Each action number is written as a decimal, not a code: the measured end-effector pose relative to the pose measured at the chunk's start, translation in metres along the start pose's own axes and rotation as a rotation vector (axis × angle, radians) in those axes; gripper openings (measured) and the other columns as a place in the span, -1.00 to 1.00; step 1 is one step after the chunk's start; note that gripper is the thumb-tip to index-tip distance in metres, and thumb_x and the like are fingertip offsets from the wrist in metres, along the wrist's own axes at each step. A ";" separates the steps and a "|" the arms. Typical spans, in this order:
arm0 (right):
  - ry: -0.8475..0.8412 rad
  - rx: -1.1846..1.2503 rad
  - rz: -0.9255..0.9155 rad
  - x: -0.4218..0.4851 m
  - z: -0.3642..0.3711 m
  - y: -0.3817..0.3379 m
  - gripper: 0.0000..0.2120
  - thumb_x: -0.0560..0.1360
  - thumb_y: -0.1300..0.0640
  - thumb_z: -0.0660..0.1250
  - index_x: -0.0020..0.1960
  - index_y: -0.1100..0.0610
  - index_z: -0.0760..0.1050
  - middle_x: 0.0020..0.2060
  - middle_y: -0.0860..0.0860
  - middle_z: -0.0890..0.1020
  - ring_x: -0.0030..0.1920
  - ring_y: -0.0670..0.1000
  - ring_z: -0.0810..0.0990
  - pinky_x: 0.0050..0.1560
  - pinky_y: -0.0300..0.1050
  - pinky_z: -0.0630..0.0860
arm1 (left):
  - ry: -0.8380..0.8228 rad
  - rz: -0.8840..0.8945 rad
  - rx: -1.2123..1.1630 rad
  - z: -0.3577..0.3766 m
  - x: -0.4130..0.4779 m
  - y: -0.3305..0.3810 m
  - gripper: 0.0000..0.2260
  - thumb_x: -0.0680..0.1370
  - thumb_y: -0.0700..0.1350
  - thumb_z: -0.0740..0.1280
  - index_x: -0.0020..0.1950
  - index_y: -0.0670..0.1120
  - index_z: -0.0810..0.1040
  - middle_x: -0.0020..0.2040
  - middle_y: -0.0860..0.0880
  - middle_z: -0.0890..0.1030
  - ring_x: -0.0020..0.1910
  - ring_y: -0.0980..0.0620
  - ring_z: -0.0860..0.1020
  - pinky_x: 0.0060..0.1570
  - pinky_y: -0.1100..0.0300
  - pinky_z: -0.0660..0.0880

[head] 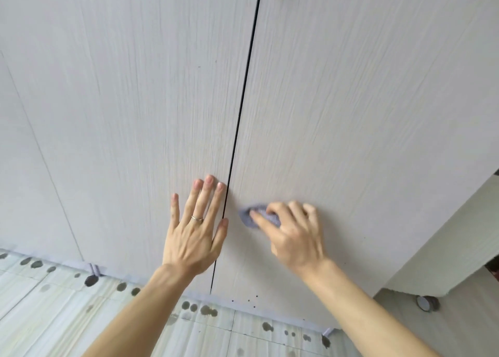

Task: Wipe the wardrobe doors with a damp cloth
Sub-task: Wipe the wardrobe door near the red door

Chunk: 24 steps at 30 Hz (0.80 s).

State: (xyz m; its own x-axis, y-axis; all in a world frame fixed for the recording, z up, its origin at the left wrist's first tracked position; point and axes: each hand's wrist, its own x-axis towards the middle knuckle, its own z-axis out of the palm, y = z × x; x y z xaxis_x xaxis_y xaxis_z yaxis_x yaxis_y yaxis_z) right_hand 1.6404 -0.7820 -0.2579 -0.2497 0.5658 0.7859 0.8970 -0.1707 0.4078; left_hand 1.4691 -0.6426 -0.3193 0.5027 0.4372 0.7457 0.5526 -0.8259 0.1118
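- Left hand (193,237), fingers spread, lies flat on the left door (129,108).
- Right hand (294,235) fingers clamp the cloth (249,217) against the right door (364,113).

Pale tiled floor beneath light, wood-grained furniture in soft, even light.

The floor (48,327) is laid in pale tiles with faint greenish streaks and scattered dark grey blotches, divided by thin grout lines. At the lower right a pale side panel (442,237) angles away from the camera, and beneath it sits a small round caster (424,302) on the floor. Small lilac feet (94,269) show along the bottom edge of the furniture at left. The light is diffuse, with no hard shadows.
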 end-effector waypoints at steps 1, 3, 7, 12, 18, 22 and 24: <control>-0.042 -0.022 -0.024 -0.003 -0.002 0.000 -0.63 0.39 0.27 0.34 0.10 -0.05 0.67 -0.13 -0.02 0.62 -0.22 0.10 0.47 -0.14 -0.02 0.25 | 0.002 0.010 0.016 -0.004 0.003 -0.002 -0.38 0.65 0.07 0.08 0.67 -0.05 -0.03 0.67 -0.06 -0.02 0.64 -0.07 0.00 0.54 -0.29 0.01; -0.028 -0.047 0.023 0.012 -0.010 0.005 -0.62 0.36 0.27 0.40 0.08 -0.08 0.67 -0.12 -0.04 0.63 -0.21 0.09 0.47 -0.14 -0.01 0.26 | -0.022 0.021 0.045 -0.007 0.006 -0.006 -0.38 0.64 0.07 0.09 0.67 -0.05 0.01 0.67 -0.05 -0.01 0.64 -0.06 0.01 0.54 -0.28 0.00; 0.200 -0.062 0.258 0.078 -0.033 0.024 -0.71 0.50 0.20 0.40 0.12 -0.13 0.67 -0.05 -0.05 0.63 -0.15 0.11 0.53 -0.11 0.00 0.28 | -0.060 0.032 0.074 -0.012 0.006 -0.008 -0.37 0.63 0.05 0.14 0.67 -0.04 0.01 0.67 -0.04 -0.03 0.64 -0.05 -0.02 0.56 -0.22 -0.10; 0.201 -0.012 0.205 0.058 -0.006 0.003 -0.69 0.50 0.22 0.38 0.15 -0.08 0.67 -0.08 0.00 0.64 -0.18 0.14 0.54 -0.14 0.01 0.29 | -0.096 0.044 0.071 -0.019 0.006 -0.010 -0.36 0.63 0.03 0.18 0.67 -0.04 0.03 0.67 -0.02 -0.03 0.64 -0.03 -0.02 0.55 -0.24 -0.03; -0.108 -0.027 0.013 -0.027 0.016 -0.025 -0.65 0.42 0.29 0.34 0.06 -0.07 0.67 -0.17 -0.03 0.60 -0.22 0.10 0.45 -0.16 -0.01 0.26 | -0.154 0.053 0.081 -0.027 -0.007 -0.018 -0.38 0.64 0.02 0.14 0.67 -0.02 0.00 0.67 0.02 -0.06 0.64 -0.01 -0.03 0.55 -0.22 -0.07; 0.096 -0.034 0.276 0.025 -0.012 -0.005 -0.69 0.48 0.22 0.41 0.11 -0.13 0.68 -0.07 -0.04 0.64 -0.17 0.12 0.52 -0.14 0.00 0.28 | -0.174 0.051 0.084 -0.025 -0.013 -0.021 -0.36 0.63 0.01 0.15 0.67 0.00 -0.01 0.67 0.02 -0.08 0.64 -0.01 -0.06 0.55 -0.20 -0.12; 0.204 -0.046 0.372 0.048 -0.020 0.006 -0.69 0.50 0.23 0.39 0.11 -0.13 0.68 -0.06 -0.04 0.63 -0.18 0.10 0.53 -0.15 0.00 0.29 | -0.164 0.052 0.073 -0.021 -0.014 -0.022 -0.36 0.63 0.01 0.16 0.67 -0.01 -0.01 0.67 0.01 -0.07 0.64 -0.02 -0.06 0.55 -0.19 -0.14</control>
State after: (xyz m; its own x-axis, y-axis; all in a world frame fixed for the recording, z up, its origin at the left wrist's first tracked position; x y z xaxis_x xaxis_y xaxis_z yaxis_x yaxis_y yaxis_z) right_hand 1.6269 -0.7719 -0.2088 0.0167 0.2882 0.9574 0.9236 -0.3713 0.0957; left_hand 1.4358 -0.6384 -0.3182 0.6306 0.4515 0.6312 0.5668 -0.8235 0.0228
